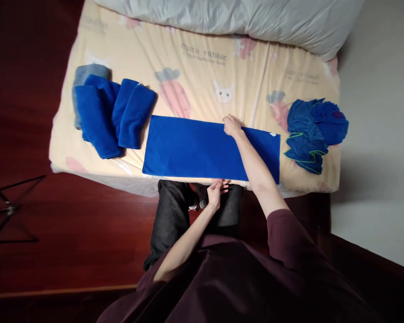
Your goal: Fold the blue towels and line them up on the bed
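A blue towel (pixel 188 146) lies flat in a long strip on the bed (pixel 202 76), near its front edge. My right hand (pixel 231 124) rests on the towel's far edge, fingers curled down onto the cloth. My left hand (pixel 216 189) is at the towel's near edge, fingers pinched on the hem. My right forearm crosses over the right part of the towel.
Several folded blue towels (pixel 114 114) and a grey one (pixel 87 74) lie at the left of the bed. A heap of crumpled blue cloths (pixel 313 130) with green trim sits at the right. A white pillow (pixel 256 18) lies at the back. Dark wood floor (pixel 37 233) surrounds the bed.
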{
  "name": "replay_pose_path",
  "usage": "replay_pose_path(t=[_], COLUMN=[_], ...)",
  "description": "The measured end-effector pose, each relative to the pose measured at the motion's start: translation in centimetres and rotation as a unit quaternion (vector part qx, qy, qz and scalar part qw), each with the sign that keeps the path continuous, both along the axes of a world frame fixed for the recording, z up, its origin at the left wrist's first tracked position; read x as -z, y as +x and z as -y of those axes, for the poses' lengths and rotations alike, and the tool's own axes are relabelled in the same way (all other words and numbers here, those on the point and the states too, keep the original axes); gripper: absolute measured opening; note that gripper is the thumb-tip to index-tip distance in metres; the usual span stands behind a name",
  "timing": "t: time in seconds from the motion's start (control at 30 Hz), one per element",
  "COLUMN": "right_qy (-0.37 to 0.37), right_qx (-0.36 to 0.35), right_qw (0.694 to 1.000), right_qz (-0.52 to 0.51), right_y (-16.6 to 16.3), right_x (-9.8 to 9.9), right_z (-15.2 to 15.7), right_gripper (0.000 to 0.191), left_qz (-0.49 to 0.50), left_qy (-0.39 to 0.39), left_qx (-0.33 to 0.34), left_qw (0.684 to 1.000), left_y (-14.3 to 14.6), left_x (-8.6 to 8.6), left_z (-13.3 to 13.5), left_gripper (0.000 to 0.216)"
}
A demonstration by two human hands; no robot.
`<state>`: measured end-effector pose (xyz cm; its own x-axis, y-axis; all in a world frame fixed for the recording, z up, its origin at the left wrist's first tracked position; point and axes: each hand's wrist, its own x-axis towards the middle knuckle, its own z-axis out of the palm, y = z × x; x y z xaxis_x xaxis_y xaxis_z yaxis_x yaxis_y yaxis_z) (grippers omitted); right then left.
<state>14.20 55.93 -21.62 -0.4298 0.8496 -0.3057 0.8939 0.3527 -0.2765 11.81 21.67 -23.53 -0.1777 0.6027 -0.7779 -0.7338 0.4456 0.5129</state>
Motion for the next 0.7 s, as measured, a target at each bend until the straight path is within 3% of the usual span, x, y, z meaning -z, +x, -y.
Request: replay_pose_path(t=[0.27, 0.4, 0.7], right_qy=[-0.005, -0.037, -0.049], right_qx=[0.027, 0.067, 0.103], right_qw=[0.999, 0.997, 0.993], right_qz=[0.04, 0.011, -0.031], right_y=[-0.7, -0.3, 0.7], right_x=[-0.5, -1.0, -3.2], right_z=[-0.6, -1.4, -1.2], right_gripper=[0.02, 0.013, 0.021], left_qz=[0.071, 0.11, 0.132], left_qy=[-0.028, -0.034, 0.005], left_qx=[-0.085, -0.113, -0.116], left_qw=[0.993, 0.987, 0.984], left_y=[1.3, 1.7, 2.3], left_x=[-0.5, -0.9, -2.1], left_z=[-1.5, -2.2, -2.3], left_gripper=[0.016, 0.013, 0.026])
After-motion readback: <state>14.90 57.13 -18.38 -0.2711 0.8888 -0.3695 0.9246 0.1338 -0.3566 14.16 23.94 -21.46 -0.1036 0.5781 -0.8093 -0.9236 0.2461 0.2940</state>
